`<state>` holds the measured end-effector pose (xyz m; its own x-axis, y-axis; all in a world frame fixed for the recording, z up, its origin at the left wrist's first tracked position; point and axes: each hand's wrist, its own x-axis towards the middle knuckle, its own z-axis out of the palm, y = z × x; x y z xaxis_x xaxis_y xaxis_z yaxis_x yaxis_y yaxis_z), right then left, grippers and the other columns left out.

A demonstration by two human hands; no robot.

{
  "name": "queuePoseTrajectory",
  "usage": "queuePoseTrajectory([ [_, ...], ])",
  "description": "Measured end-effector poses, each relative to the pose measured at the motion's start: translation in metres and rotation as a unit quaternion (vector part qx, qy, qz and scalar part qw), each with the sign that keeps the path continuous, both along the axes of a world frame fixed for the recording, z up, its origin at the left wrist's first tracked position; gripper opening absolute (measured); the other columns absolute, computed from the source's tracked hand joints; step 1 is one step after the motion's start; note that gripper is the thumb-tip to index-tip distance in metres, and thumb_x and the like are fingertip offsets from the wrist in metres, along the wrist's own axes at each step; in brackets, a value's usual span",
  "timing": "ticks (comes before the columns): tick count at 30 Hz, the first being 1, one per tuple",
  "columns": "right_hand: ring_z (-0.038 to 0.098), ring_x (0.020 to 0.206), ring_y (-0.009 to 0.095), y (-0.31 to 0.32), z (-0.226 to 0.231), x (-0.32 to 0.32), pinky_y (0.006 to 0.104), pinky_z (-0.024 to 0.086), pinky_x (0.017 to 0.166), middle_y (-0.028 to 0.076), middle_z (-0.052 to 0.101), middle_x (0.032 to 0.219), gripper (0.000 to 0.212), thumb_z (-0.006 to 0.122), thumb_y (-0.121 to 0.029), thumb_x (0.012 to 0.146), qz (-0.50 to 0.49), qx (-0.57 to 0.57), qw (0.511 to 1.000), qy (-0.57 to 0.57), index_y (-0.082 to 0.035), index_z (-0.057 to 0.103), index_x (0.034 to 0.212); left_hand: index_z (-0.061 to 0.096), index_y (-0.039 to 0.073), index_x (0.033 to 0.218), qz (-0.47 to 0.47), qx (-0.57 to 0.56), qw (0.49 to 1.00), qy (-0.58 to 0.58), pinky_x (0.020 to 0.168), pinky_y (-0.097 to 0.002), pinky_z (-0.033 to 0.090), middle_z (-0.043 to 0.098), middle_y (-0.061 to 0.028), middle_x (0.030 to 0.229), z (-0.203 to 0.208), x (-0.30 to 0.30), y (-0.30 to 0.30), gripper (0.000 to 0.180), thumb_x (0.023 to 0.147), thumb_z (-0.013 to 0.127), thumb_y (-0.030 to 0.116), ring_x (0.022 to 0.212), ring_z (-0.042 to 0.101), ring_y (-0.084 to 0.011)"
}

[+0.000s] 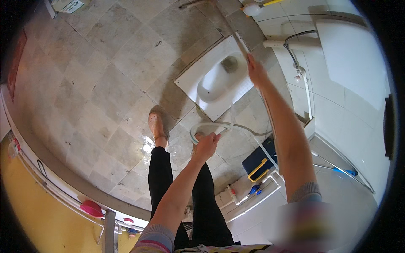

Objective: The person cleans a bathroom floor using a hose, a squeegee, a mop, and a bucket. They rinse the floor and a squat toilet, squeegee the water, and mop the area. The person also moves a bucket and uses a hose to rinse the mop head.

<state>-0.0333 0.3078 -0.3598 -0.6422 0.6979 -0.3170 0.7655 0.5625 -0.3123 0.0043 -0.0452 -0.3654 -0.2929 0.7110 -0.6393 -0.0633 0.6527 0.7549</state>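
A white squat toilet [192, 80] is set in the grey tiled floor ahead of me. My left hand [206, 146] is closed round a pale hose [249, 130], which loops beside it. A thin stream of water seems to run from its end toward the toilet's near edge. My right hand [256, 71], beside the toilet's right edge, grips a long pole [240, 44]. The pole slants across the toilet's far right corner to a narrow head [194, 4] on the floor, whose kind I cannot make out.
A dark blue bin-like thing with a yellow handle [258, 170] stands near white pipes with a blue valve [255, 189]. At right are a white cistern-like fixture [350, 55] and a grey flexible pipe [289, 48]. A white brush with yellow handle [253, 9] lies far right. The floor [147, 148] glistens wet.
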Motion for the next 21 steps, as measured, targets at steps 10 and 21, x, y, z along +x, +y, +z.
queuePoseTrajectory([
  [10,0.063,0.079,0.039,-0.146,0.205,0.185,0.0444,0.048,0.064,0.026,0.062,0.088,0.051,0.047,-0.015,0.093,-0.066,-0.128,0.966,-0.217,-0.028,0.034,0.14,0.059,0.003,0.094,-0.053,-0.047,0.997,-0.006,0.07,-0.0499,0.046,0.064,-0.0222,0.08,0.01,0.002,-0.01,0.047,0.095,0.039,0.044,0.079,0.061,-0.0403],
  [21,0.059,0.065,0.04,-0.188,0.136,0.01,0.0448,0.045,0.057,0.022,0.061,0.074,0.054,0.048,-0.012,0.092,0.091,-0.173,0.979,-0.064,-0.027,0.033,0.141,0.056,0.004,0.085,0.027,0.011,0.998,-0.061,0.065,-0.0484,0.046,0.062,-0.0185,0.076,0.021,-0.023,-0.031,0.04,0.094,0.044,0.042,0.076,0.06,-0.0385],
])
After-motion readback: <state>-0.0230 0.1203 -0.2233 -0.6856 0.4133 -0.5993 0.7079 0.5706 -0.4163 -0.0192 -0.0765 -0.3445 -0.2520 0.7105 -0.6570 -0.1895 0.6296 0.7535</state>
